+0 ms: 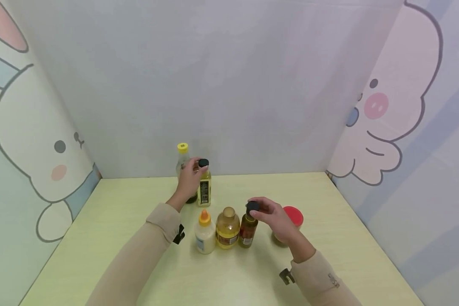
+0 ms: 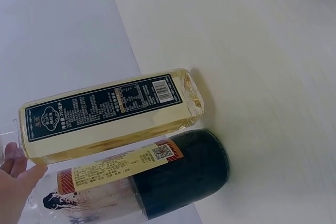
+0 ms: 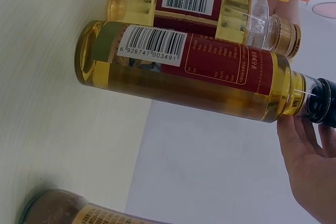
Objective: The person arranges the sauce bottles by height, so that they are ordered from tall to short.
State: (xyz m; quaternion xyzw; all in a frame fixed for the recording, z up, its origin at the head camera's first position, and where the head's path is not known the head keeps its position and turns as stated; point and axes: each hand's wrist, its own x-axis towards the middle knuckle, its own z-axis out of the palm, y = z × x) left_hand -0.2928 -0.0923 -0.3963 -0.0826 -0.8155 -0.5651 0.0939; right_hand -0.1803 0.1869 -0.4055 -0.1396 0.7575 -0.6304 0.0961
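Observation:
My left hand point(image 1: 188, 183) pinches the neck of a square bottle of pale yellow oil point(image 1: 204, 194), just under its black cap. Close beside that stands a tall bottle with a yellow cap point(image 1: 182, 148), partly behind the hand; its dark lower part point(image 2: 181, 174) shows in the left wrist view. With thumb and fingers, my right hand point(image 1: 278, 222) grips the top of a round oil bottle point(image 1: 247, 233) that has a black cap and a red label. Both held bottles look upright. The right wrist view shows the label and barcode of the round bottle point(image 3: 199, 72).
Left of the round bottle are a squat gold-capped bottle point(image 1: 228, 229) and a white squeeze bottle with an orange tip point(image 1: 205, 239). A red-lidded jar point(image 1: 293, 216) stands partly behind the right hand. Walls enclose the pale table point(image 1: 130, 204) at the back and sides.

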